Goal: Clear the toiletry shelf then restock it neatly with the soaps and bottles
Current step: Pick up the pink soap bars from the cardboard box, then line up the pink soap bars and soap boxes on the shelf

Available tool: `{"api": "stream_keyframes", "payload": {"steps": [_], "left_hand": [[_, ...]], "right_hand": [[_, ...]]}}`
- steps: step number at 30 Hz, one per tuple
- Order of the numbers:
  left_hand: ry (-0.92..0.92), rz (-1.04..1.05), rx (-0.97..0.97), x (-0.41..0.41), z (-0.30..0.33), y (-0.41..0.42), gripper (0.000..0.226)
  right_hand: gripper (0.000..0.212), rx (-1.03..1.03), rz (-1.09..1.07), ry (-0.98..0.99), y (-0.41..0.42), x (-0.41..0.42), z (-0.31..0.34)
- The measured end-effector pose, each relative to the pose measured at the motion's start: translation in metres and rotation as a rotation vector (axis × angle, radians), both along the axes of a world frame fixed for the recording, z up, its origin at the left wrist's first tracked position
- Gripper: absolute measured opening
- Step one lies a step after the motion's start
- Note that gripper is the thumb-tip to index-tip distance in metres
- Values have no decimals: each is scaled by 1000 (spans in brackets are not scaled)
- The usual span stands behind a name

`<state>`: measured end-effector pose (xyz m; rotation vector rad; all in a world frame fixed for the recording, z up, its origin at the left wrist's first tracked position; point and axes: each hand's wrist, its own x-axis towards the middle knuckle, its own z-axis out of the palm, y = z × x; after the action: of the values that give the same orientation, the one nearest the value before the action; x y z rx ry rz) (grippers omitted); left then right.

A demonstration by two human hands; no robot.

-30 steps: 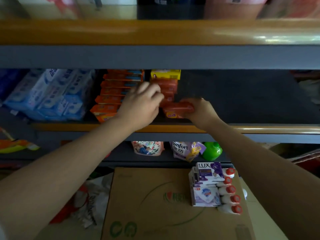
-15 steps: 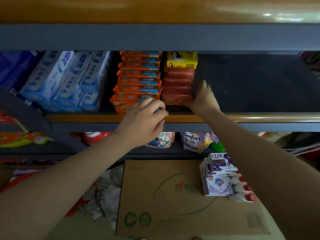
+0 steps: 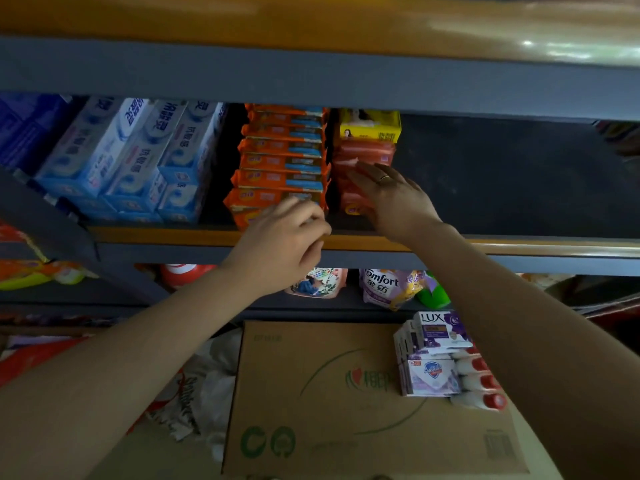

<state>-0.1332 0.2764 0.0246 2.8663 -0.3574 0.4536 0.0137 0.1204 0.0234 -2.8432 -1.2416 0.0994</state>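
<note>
A stack of orange soap packs [image 3: 282,161] fills the middle of the dark shelf [image 3: 519,249]. Right beside it stands a shorter stack of red soap packs [image 3: 363,150] with a yellow box [image 3: 370,124] on top. My right hand [image 3: 391,199] lies with straight fingers against the front right of the red stack. My left hand [image 3: 287,244] hovers at the shelf edge with fingers curled, just in front of the lowest orange pack; nothing shows in it. Purple soap boxes [image 3: 440,329] and several small white bottles with red caps [image 3: 481,382] lie on a cardboard box [image 3: 311,393] below.
Blue and white toothpaste boxes [image 3: 138,150] fill the shelf's left part. Right of the red stack the shelf shows bare dark surface. On the lower shelf sit a Comfort pouch [image 3: 384,285], another pouch and a green bottle [image 3: 433,292]. Another shelf board runs close overhead.
My right hand pushed a red soap pack into the red stack and now lies flat against it. My left hand came off the orange stack back to the shelf edge.
</note>
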Motion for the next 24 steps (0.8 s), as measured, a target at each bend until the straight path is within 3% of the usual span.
{"api": "stream_keyframes", "payload": {"steps": [4,8,12,21,24], "left_hand": [[-16,3,-25,1,-1,-3,30],[-27,4,-9,3,-1,-6,31],[-18,-16,2,4,2,-3,30],[-29,-3,5,12,6,-10,33],[-33,7,3,15,6,-10,31]], "right_hand": [[74,-16,-52,-49,-5,4,5],[85,-39,102,-22,12,8,3],[88,-31,120,-53,15,15,-3],[105,-1,18,-104,0,24,6],[103,181,-119,45,-25,28,3]]}}
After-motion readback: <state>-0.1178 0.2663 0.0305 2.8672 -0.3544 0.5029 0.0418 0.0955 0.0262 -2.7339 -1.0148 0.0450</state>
